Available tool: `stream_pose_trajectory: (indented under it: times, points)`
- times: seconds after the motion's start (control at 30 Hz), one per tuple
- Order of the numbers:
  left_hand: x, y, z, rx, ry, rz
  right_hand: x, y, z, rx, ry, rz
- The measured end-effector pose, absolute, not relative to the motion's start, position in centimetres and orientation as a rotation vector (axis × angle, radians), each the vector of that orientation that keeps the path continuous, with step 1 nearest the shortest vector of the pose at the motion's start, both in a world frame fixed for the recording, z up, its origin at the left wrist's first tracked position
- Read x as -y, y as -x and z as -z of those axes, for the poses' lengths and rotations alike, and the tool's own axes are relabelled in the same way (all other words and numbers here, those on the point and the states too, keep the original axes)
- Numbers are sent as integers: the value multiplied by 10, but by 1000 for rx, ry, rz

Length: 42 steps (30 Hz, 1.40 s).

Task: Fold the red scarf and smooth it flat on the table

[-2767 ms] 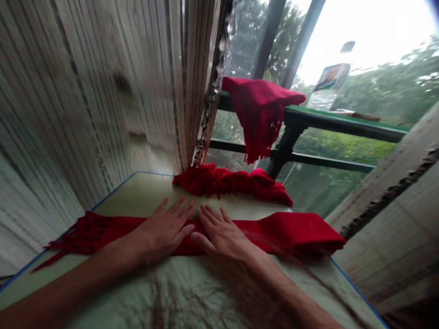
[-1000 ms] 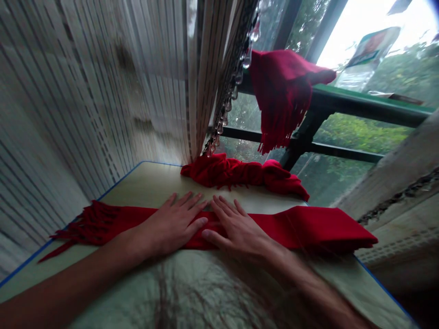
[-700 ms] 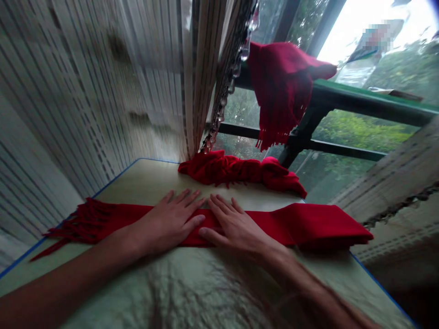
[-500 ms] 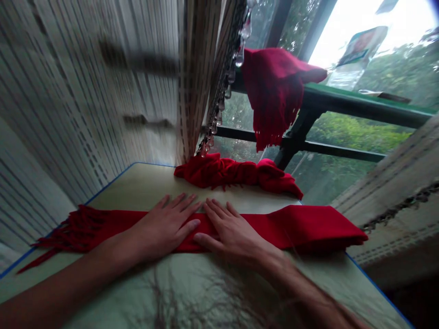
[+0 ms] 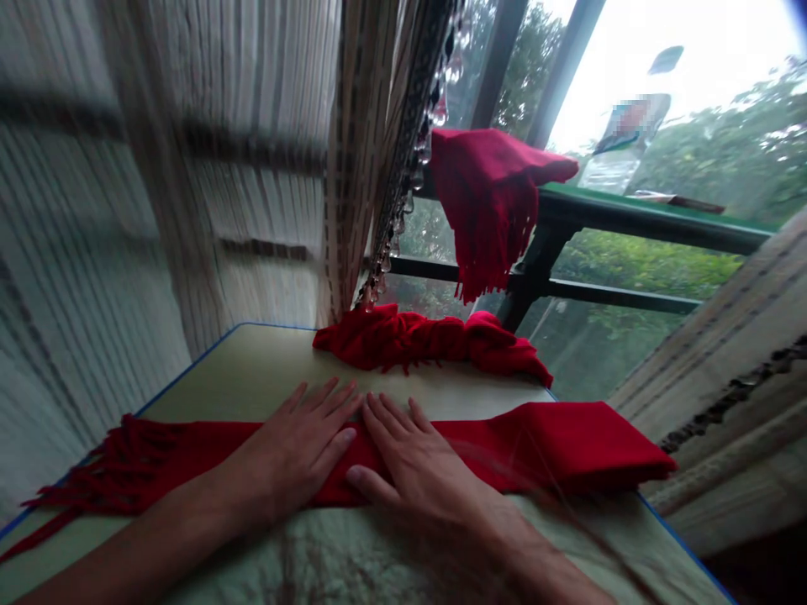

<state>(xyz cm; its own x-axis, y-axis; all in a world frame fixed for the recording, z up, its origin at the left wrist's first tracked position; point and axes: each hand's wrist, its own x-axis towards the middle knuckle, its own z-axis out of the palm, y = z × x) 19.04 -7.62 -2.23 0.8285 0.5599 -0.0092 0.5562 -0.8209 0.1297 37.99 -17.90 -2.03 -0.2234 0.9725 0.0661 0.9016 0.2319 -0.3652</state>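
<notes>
The left hand (image 5: 290, 454) and the right hand (image 5: 413, 462) lie palm down on a long red fringed scarf (image 5: 567, 445), almost meeting at the middle; their fingers (image 5: 334, 401) are spread flat and released, clenching nothing. The scarf lies folded lengthwise into a band across the near part of the bench (image 5: 252, 370); its fringe (image 5: 107, 479) trails over the bench's left edge, and its right end sits as a thicker folded block near the right edge. Behind it, a second red scarf (image 5: 416, 340) lies bunched along the far edge, just below a strand of glass beads (image 5: 409, 181); a third red scarf (image 5: 492, 202) hangs fringe-down over a green-topped railing (image 5: 649, 214); a striped curtain (image 5: 252, 151) hangs along the left.
</notes>
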Motion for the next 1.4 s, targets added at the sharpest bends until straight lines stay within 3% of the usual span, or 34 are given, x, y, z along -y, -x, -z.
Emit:
stream_pose_trajectory:
  times: [0.63,1.13,1.4]
  points:
    - [85,-192,18,-649,-2967,-158,176,-383,15,2144,1746,-314]
    - [74,-194,55,-606,-2940,-274,171,-383,29,2064,1749,-393]
    - [78,-198,51,-655,-2884,-105,198,-439,31,1857,2012,-344]
